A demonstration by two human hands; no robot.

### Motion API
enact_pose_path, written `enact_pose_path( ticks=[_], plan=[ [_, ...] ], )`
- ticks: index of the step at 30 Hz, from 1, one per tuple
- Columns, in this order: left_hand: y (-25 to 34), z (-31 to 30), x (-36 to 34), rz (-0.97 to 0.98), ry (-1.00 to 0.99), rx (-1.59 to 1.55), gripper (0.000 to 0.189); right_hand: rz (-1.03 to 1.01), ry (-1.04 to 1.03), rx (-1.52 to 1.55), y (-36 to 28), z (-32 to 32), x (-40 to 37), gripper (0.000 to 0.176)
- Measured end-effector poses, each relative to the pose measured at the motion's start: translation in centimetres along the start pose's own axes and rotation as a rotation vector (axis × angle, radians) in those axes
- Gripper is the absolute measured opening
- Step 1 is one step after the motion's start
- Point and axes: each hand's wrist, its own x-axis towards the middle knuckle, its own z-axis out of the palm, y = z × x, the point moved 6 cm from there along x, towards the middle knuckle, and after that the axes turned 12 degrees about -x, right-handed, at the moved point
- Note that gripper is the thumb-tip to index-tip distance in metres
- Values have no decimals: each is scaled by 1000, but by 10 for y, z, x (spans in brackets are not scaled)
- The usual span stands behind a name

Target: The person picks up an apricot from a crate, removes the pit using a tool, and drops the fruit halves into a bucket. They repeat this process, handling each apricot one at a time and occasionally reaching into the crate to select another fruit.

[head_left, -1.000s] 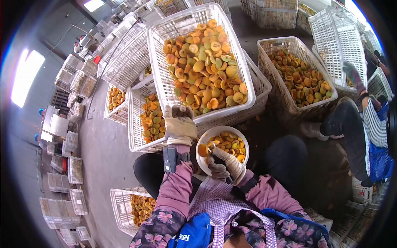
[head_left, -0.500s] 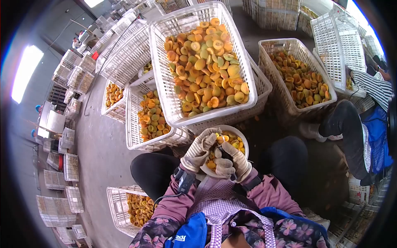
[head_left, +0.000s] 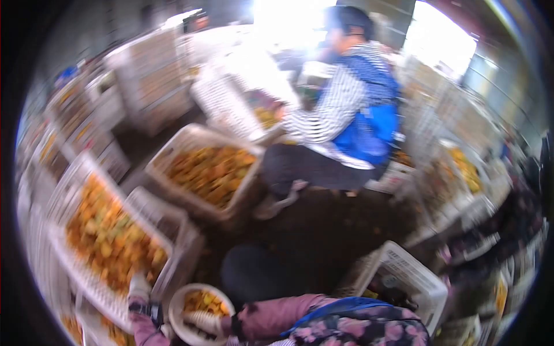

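The view is smeared by motion. My left hand [head_left: 139, 286], in a pale glove, is at the near rim of the large white crate [head_left: 109, 303] of halved orange and yellow fruit [head_left: 109, 230]. Its fingers are too blurred to read. My right hand [head_left: 203, 323], gloved too, is over or in the round white bucket [head_left: 175, 308], against the cut fruit [head_left: 205, 301] inside. Whether it grips a piece cannot be made out.
Another white crate of fruit [head_left: 158, 164] stands ahead. A co-worker [head_left: 352, 109] in striped sleeves and blue sits beyond it, a hand at a tilted crate [head_left: 216, 98]. To the right is a white crate [head_left: 398, 254] with dark contents. Stacked crates [head_left: 151, 75] stand behind.
My view has swung to the right, bringing the co-worker to the middle. My hands, together over the bucket before, are now apart: left at the crate's rim, right at the bucket.
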Motion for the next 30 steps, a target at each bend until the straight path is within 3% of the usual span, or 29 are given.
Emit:
enact_pose_path(
  ticks=[1, 4, 6, 8, 9, 18, 23, 25, 26, 27, 28, 29, 30],
  plan=[
    [-39, 25, 13, -216, -229, 72, 35, -43, 7, 7, -8, -1, 4, 33],
    [-25, 13, 14, -449, -204, 230, 34, -140, 33, 41, -26, -4, 4, 31],
    [-69, 30, 10, -446, -333, 312, 31, -201, 51, 62, -40, -10, -9, 31],
    [-43, 8, -2, -544, -259, 262, 33, -243, 73, 75, -48, -16, -16, 30],
    [-48, 12, -5, -426, -203, 34, 34, -266, 85, 78, -50, -20, -17, 30],
    [17, -12, -101, -529, 253, -809, 25, -403, 167, 75, -50, -39, -20, 27],
    [12, -54, -132, -426, 692, -1274, 24, -470, 163, 150, -10, -41, 1, 26],
    [10, -65, -149, -367, 841, -1399, 23, -718, 197, 51, 8, -64, 11, 26],
    [3, -62, -153, -322, 900, -1514, 23, -349, 48, 362, 20, -38, 18, 28],
    [-10, -50, -152, -229, 944, -1706, 23, -31, 63, 131, 25, -26, 4, 29],
    [-49, -28, -157, -113, 973, -1878, 23, -82, 165, -16, 6, -10, -17, 27],
    [56, -83, -127, -2, 762, -2289, 17, 17, 110, -22, 5, -4, -24, 28],
    [53, -87, -137, -301, 1038, -2135, 19, 93, 89, -20, 3, -1, -25, 30]
  ],
)
